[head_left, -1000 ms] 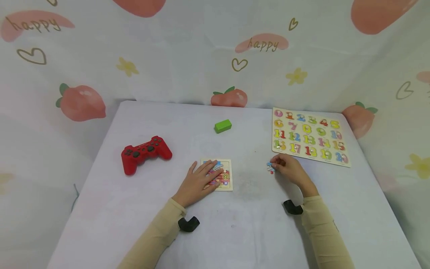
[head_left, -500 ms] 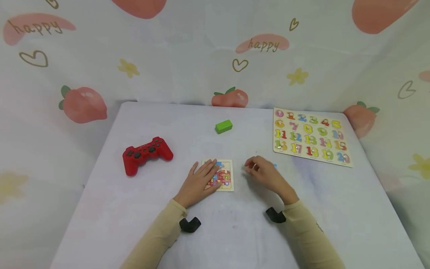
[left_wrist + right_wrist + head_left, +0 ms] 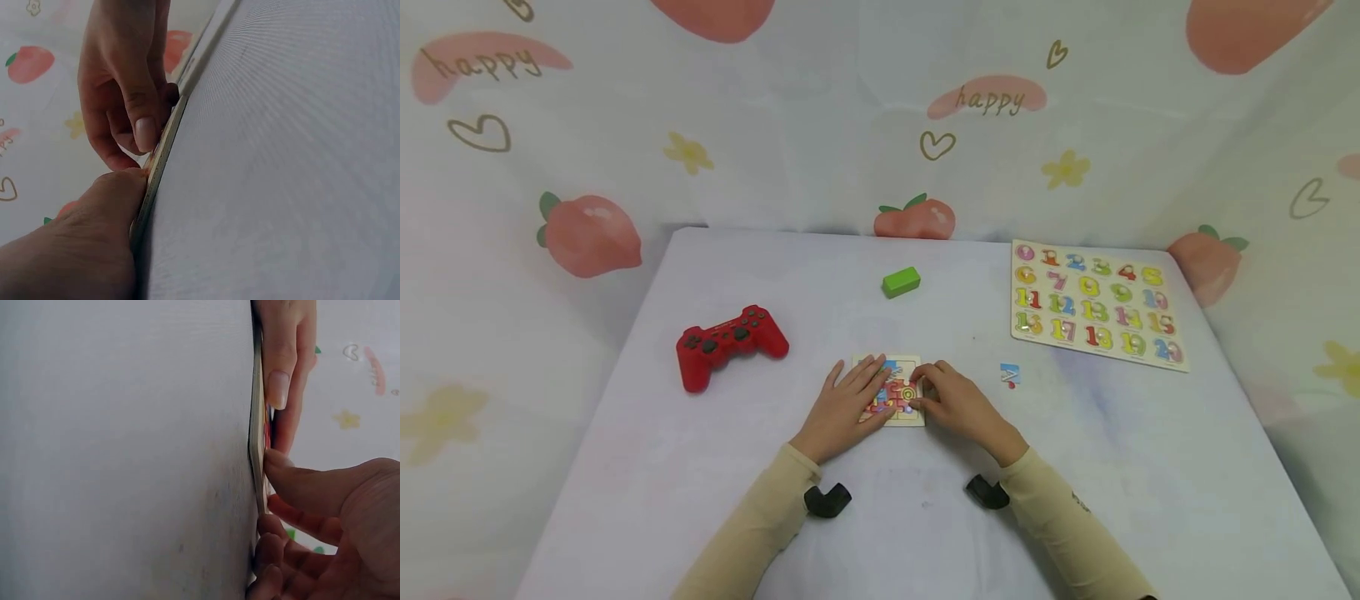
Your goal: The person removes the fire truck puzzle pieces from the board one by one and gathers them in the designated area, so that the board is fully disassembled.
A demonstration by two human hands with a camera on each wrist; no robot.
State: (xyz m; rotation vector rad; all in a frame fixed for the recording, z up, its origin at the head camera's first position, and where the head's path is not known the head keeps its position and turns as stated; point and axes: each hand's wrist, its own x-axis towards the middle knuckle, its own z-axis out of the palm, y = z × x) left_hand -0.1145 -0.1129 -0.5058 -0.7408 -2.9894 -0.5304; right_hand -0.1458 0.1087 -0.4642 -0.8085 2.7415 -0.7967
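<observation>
A small square jigsaw puzzle (image 3: 900, 408) in a pale wooden frame lies on the table between the hands. My left hand (image 3: 848, 408) rests on its left part with fingers spread, covering many of the pieces. At its right side is my right hand (image 3: 958, 406), palm down with bent fingers. Its thumb (image 3: 281, 462) touches the puzzle's face, and the forefinger stands apart from the thumb across a pink piece with a ring pattern. The other fingers are curled by the frame's edge. A loose blue-and-white jigsaw piece (image 3: 1010, 375) lies to the right, touched by neither hand.
A red game controller (image 3: 730, 342) lies at the left. Behind the puzzle sits a green block (image 3: 901, 282). A wooden number board (image 3: 1097, 304) lies at the back right. Printed cloth (image 3: 820, 108) hangs behind the table (image 3: 880, 533).
My right hand has let go of the blue-and-white jigsaw piece and moved left to the puzzle's right side. The left hand stays on the puzzle, almost unmoved.
</observation>
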